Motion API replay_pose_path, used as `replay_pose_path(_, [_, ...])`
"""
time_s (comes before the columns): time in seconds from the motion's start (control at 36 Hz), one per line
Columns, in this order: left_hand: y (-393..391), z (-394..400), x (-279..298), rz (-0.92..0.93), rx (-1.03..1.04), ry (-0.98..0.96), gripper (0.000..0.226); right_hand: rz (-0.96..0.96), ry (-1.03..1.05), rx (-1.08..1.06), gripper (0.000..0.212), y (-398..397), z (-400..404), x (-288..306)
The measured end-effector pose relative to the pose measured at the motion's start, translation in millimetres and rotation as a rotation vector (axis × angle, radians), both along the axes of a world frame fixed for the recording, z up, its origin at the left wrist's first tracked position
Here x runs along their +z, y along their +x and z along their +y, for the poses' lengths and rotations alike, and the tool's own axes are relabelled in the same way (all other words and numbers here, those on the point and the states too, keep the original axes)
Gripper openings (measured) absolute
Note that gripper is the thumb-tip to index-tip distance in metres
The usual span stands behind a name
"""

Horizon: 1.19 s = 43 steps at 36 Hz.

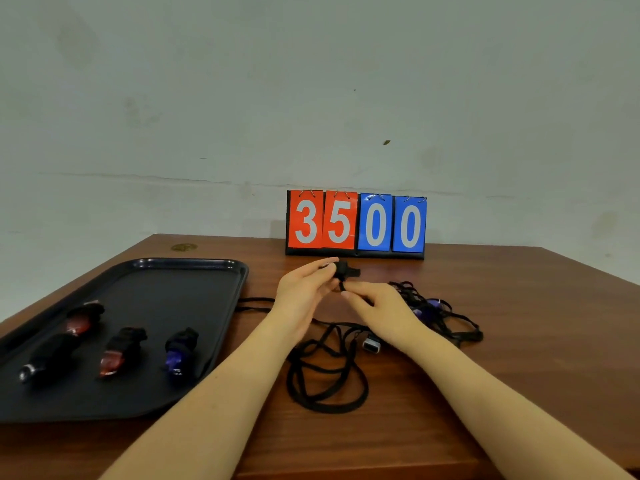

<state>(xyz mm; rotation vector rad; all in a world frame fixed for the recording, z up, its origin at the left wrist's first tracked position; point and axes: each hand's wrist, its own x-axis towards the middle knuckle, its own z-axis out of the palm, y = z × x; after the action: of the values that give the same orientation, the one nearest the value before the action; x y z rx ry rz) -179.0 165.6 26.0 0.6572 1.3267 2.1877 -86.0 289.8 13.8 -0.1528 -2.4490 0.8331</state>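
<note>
1. The left hand, at the frame's centre, grips a black whistle between thumb and fingers, lifted above the surface.
2. The right hand, just below it, pinches the whistle's cord with its fingertips.
3. Black loops of cord lie lower centre between the forearms.
4. A tangle of cords lies right of the hands.
5. The dark tray at left holds 4 wrapped bundles.
6. A scoreboard behind reads 3500.
</note>
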Motion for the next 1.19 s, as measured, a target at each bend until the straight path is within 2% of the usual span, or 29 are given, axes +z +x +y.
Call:
replay_pose_path(0.08, [-5.8, 0.6, -2.6, 0.112, 0.153, -0.135, 0.022, -0.039, 0.089, 0.011, 0.025, 2.1, -2.4, 2.3])
replay_pose_path(0.14, [-8.4, -0.3, -3.3, 0.259, 0.236, -0.240, 0.021, -0.039, 0.146, 0.015, 0.024, 2.7, -4.1, 3.4])
replay_pose_path(0.31, [-9.6, -0.2, -3.5, 0.544, 0.304, -0.374, 0.019, 0.042, 0.165, -0.015, 0.019, 5.1, -2.0, 2.8])
replay_pose_path(0.47, [-13.2, -1.1, -5.6, 0.583, 0.306, -0.399, 0.020, 0.094, 0.086, -0.022, 0.020, 6.1, -4.9, 5.8])
replay_pose_path(0.64, [-8.6, -2.1, -0.9, 0.676, 0.151, -0.441, 0.020, 0.227, -0.032, -0.095, 0.021, 5.4, 0.1, 6.8])
replay_pose_path(0.75, [-6.6, -4.9, 2.5, 0.645, 0.077, -0.410, 0.023, 0.279, -0.063, -0.110, 0.016, 5.6, 1.6, 7.6])
replay_pose_path(0.89, [-7.2, -8.5, 3.0, 0.501, -0.049, -0.332, 0.022, 0.338, -0.114, -0.117, 0.011, 7.1, 0.6, 12.6])
replay_pose_path(1.11, [3.6, -6.0, 10.1, 0.118, -0.256, 0.016, 0.020, 0.308, -0.495, -0.069, 0.020, 6.4, 1.4, 21.1])
replay_pose_path(1.19, [3.5, -3.7, 10.3, 0.000, -0.261, 0.108, 0.021, 0.272, -0.358, -0.022, 0.032, 6.0, -2.9, 16.1])
